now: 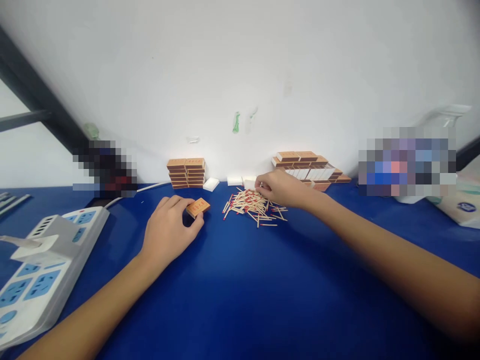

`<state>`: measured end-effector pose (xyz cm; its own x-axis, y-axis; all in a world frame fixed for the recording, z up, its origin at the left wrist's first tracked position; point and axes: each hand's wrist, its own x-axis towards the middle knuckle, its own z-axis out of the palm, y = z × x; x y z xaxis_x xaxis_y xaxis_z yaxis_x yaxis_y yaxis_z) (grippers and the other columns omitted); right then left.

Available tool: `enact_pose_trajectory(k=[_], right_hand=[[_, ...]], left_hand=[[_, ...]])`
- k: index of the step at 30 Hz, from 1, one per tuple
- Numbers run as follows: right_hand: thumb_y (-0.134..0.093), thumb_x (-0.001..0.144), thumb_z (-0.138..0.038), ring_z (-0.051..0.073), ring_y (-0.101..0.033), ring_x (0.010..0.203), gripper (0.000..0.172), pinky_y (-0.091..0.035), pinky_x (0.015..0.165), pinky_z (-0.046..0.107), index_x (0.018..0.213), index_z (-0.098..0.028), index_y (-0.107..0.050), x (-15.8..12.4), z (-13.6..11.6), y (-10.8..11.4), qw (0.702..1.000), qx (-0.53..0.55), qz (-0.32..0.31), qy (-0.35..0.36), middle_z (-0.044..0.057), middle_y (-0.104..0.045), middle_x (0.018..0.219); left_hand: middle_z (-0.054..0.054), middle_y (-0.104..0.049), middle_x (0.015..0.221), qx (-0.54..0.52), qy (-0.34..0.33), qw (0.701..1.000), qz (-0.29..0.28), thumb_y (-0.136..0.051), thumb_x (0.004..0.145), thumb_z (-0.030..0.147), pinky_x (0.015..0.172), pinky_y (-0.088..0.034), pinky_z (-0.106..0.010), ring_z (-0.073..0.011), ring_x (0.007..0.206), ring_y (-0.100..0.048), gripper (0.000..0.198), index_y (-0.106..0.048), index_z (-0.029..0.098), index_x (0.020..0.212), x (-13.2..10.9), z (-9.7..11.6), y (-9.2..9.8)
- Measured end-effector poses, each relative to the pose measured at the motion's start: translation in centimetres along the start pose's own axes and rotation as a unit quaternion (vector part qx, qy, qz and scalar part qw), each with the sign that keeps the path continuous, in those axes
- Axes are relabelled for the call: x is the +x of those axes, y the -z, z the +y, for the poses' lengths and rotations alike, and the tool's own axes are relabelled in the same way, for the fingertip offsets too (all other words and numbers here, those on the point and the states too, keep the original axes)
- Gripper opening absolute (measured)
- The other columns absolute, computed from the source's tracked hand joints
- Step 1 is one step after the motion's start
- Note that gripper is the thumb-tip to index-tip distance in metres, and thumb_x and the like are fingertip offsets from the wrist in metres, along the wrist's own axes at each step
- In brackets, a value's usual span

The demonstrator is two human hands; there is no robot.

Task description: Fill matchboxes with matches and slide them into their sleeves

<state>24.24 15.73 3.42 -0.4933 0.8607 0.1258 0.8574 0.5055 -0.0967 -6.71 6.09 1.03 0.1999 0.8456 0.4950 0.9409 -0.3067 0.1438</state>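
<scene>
My left hand [168,225] is closed around an orange matchbox [198,207], thumb and fingers on its sides, just above or on the blue table. To the right lies a loose pile of red-tipped matches [249,202]. Over the back of that pile my right hand [273,187] has its fingers pinched together; what they hold, if anything, I cannot make out. Close to those fingertips is a white matchbox tray [249,183]. Two more white pieces, a tray [235,180] and a tilted tray [211,184], lie along the wall.
Matchboxes stand in a neat stack [186,173] at the back left. A bigger stack of matchboxes [303,167] is behind my right forearm. A power strip [75,250] with a plugged-in adapter lies at left, and a tissue pack [463,200] at far right.
</scene>
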Motion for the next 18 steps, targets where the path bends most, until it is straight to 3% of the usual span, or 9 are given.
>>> enact_pose_trajectory(k=[6,9,11,12,15,18], right_hand=[[-0.055,0.095,-0.017,0.019,-0.061,0.070,0.017,-0.039,0.064,0.034,0.094,-0.016,-0.072,-1.0,0.0,1.8,0.999,0.011,0.027,-0.013,0.009,-0.073,0.079],[-0.057,0.096,-0.019,0.018,-0.059,0.065,0.015,-0.037,0.062,0.032,0.090,-0.018,-0.070,-3.8,-2.6,2.5,0.997,0.055,0.053,0.015,0.005,-0.069,0.071],[-0.057,0.097,-0.019,0.015,-0.060,0.065,0.013,-0.039,0.062,0.029,0.092,-0.020,-0.069,-6.4,-5.4,2.1,0.987,0.148,0.012,0.064,0.002,-0.071,0.076],[-0.058,0.096,-0.016,0.014,-0.061,0.066,0.013,-0.039,0.063,0.029,0.092,-0.020,-0.070,-7.6,-6.7,1.7,0.983,0.163,-0.009,0.083,0.002,-0.073,0.079],[-0.059,0.099,-0.017,0.015,-0.064,0.072,0.013,-0.041,0.066,0.029,0.093,-0.019,-0.070,-10.2,-9.1,0.6,0.978,0.172,-0.022,0.119,0.004,-0.075,0.088],[-0.061,0.102,-0.028,0.014,-0.063,0.070,0.012,-0.042,0.065,0.027,0.100,-0.022,-0.072,-10.8,-7.6,0.3,0.973,0.213,-0.011,0.087,0.000,-0.072,0.083]], left_hand=[[-0.012,-0.073,0.110,0.020,-0.015,1.000,-0.001,-0.065,0.094,0.038,0.093,-0.054,-0.050,-0.0342,0.108,-0.063,0.031,-0.077,0.015,0.111,-0.6,0.2,-0.7],[-0.016,-0.069,0.126,-0.012,-0.050,0.998,0.029,-0.068,0.095,0.044,0.102,-0.049,-0.055,-0.0376,0.121,-0.060,0.045,-0.070,0.013,0.128,-0.9,1.1,-0.4],[-0.014,-0.066,0.134,-0.076,-0.111,0.990,0.031,-0.069,0.096,0.046,0.108,-0.045,-0.055,-0.0355,0.127,-0.058,0.049,-0.065,0.017,0.136,-1.2,2.1,0.0],[-0.013,-0.066,0.135,-0.112,-0.147,0.983,0.008,-0.071,0.096,0.047,0.109,-0.045,-0.054,-0.0343,0.128,-0.058,0.051,-0.064,0.018,0.137,-1.5,2.6,0.1],[-0.010,-0.069,0.122,-0.189,-0.171,0.966,-0.047,-0.077,0.091,0.048,0.108,-0.046,-0.052,-0.0308,0.120,-0.061,0.050,-0.066,0.021,0.132,-2.2,3.7,0.0],[-0.006,-0.070,0.111,-0.241,-0.171,0.949,-0.106,-0.079,0.090,0.040,0.100,-0.051,-0.046,-0.0250,0.107,-0.064,0.035,-0.072,0.023,0.120,-2.7,3.9,-0.4]])
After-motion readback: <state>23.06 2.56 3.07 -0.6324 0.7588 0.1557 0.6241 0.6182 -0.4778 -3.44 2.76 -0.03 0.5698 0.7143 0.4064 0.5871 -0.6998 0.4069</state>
